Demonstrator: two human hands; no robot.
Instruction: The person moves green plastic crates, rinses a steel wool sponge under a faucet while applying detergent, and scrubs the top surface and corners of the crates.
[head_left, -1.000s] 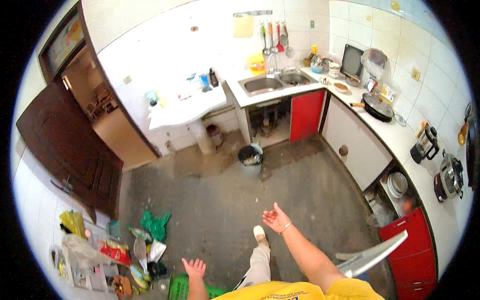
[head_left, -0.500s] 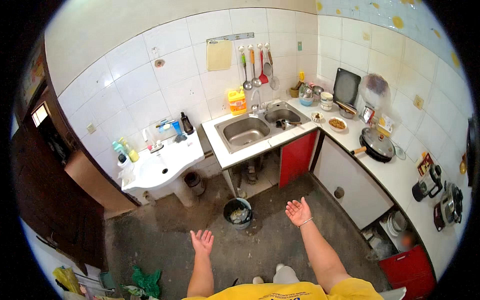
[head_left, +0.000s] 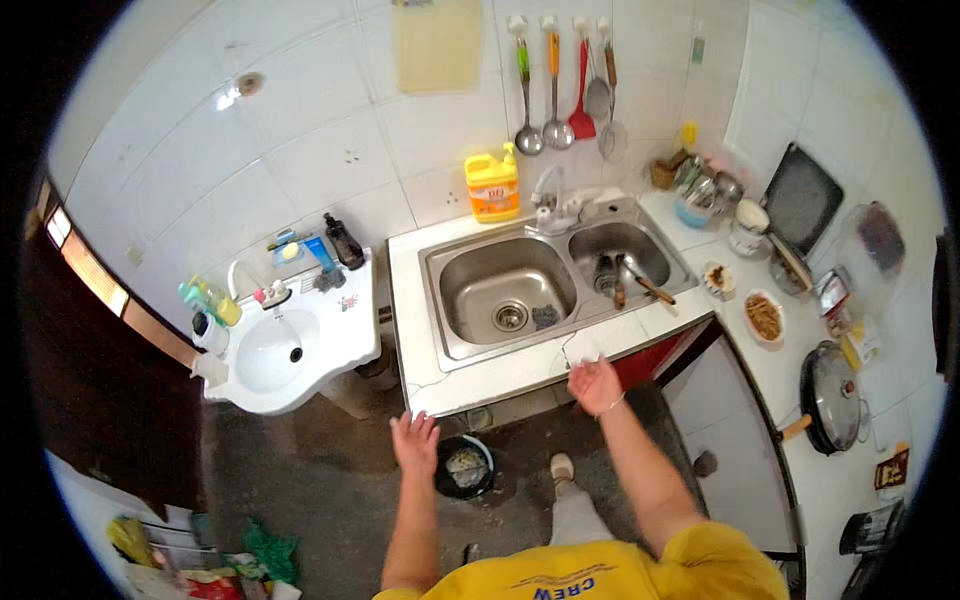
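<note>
— We're closing in on the double sink [head_left: 545, 285] now; a second ago we were seeing the whole floor and the brown door, and now the counter [head_left: 500, 378] is filling the view right in front of us.

— And both hands are coming up empty. The left hand [head_left: 414, 442] is hovering, fingers spread, just off the counter's front-left corner, above the small bucket [head_left: 466, 467] on the floor.

— The right hand [head_left: 596, 384] is open too, palm loose, reaching over the front edge of the counter, just in front of the right basin, grasping nothing.

— So we're arriving at the sink, we'd judge, not yet touching anything in it. A few utensils [head_left: 628, 280] are lying in the right basin.

— The yellow detergent jug [head_left: 492, 184] is standing at the back edge by the tap [head_left: 551, 200]. Nothing is blocking the front edge; the white washbasin [head_left: 290, 345] is sitting off the left end.
</note>
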